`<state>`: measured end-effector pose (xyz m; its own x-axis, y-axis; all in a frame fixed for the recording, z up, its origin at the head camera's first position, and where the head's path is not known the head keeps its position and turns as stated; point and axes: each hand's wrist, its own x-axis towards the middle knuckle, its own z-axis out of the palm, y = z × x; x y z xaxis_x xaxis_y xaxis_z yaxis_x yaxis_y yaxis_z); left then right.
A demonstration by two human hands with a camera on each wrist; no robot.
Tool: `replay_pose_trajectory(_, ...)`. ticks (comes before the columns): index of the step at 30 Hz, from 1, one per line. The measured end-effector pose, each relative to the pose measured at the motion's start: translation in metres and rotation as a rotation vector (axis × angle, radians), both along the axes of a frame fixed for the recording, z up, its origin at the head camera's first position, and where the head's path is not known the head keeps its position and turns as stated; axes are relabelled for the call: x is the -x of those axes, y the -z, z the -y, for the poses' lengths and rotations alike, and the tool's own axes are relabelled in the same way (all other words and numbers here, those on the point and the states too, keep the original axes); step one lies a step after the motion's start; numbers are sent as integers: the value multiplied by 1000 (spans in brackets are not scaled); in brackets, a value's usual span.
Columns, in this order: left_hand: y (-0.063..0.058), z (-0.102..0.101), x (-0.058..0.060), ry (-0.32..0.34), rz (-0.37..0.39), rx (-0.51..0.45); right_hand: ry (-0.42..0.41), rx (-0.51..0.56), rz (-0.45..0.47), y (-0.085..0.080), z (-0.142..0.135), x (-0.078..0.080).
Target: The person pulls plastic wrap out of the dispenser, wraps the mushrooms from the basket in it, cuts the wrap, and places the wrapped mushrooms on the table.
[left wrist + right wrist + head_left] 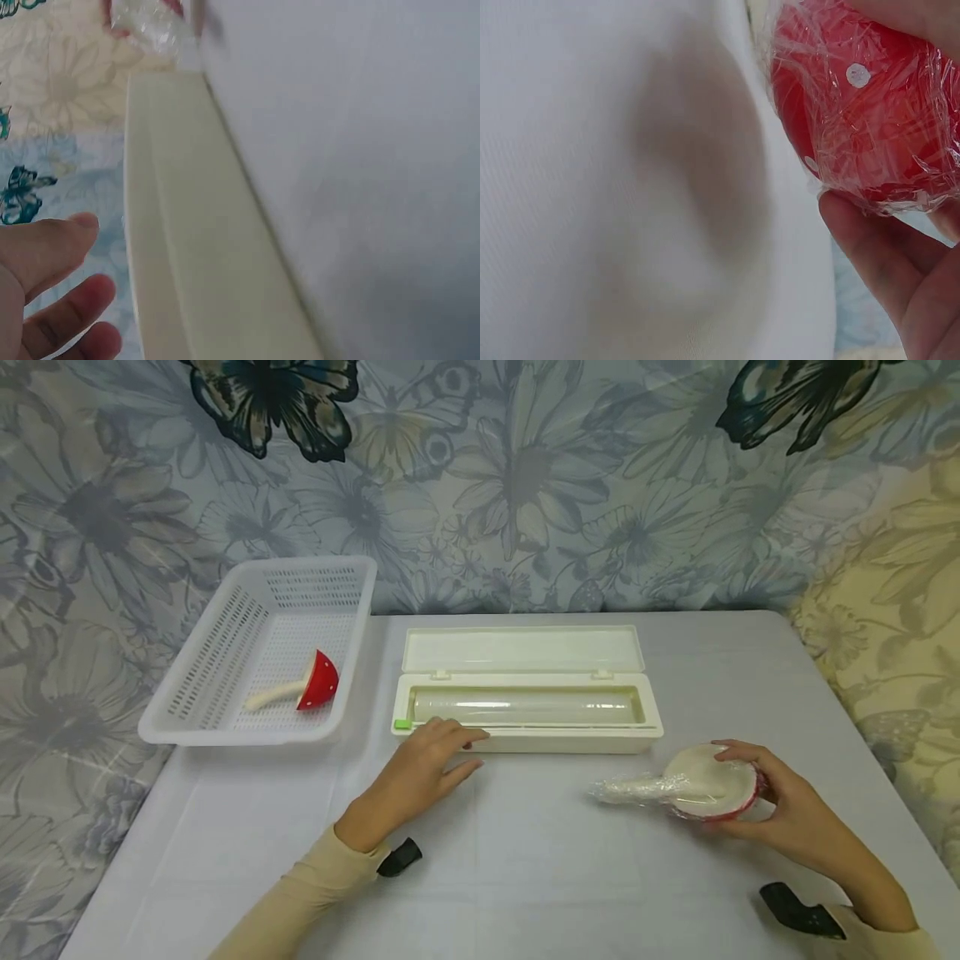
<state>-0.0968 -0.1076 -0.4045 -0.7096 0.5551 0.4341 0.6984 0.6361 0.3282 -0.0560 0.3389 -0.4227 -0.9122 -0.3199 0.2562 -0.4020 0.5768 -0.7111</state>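
My right hand point(787, 802) grips a toy mushroom point(708, 781) by its cap, with the pale underside up and the stem pointing left. Clear cling film wraps it; in the right wrist view the red, white-dotted cap point(862, 105) shows crinkled film over it, with fingers and thumb at its edges. My left hand point(420, 772) hovers at the front edge of a cream cling film dispenser point(562, 743), near its green slide cutter point(402, 724), fingers loosely bent and holding nothing. The dispenser's lid point(525, 649) is raised, and a film roll point(525, 704) lies inside.
A white perforated basket point(240, 733) stands at the left of the table. Another red-capped toy mushroom point(319, 681), without film, lies in it. A white cloth point(480, 877) covers the table, and a floral curtain point(525, 485) hangs behind.
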Motion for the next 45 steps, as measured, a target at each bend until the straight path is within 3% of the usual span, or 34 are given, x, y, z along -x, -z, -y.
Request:
replay_pose_trajectory(4, -8, 10, 13, -86, -1, 30, 16, 0, -17, 2, -15, 6)
replay_pose_trajectory(9, -14, 20, 29, -161, 102, 105, 35, -32, -57, 5, -37, 16)
replay_pose_trajectory(15, -20, 30, 45, -160, 153, 195, 82, -22, -7, 4, -55, 28)
replay_pose_trajectory(21, -27, 31, 56, -131, 236, 221, 70, -2, 20, 5, -64, 42)
replay_pose_trajectory(24, -29, 26, 60, -162, 291, 236, 86, 5, 32, 6, -70, 48)
replay_pose_trajectory(27, -29, 20, 64, -213, 329, 252, 176, -35, 21, 6, -75, 52)
replay_pose_trajectory(33, -26, 12, 68, -288, 321, 294, 352, -114, 94, 4, -74, 61)
replay_pose_trajectory(38, -25, 10, 70, -279, 254, 327, 429, -108, 117, 5, -70, 66)
replay_pose_trajectory(45, -20, 15, 69, -244, 175, 301, 435, -110, 101, 7, -71, 65)
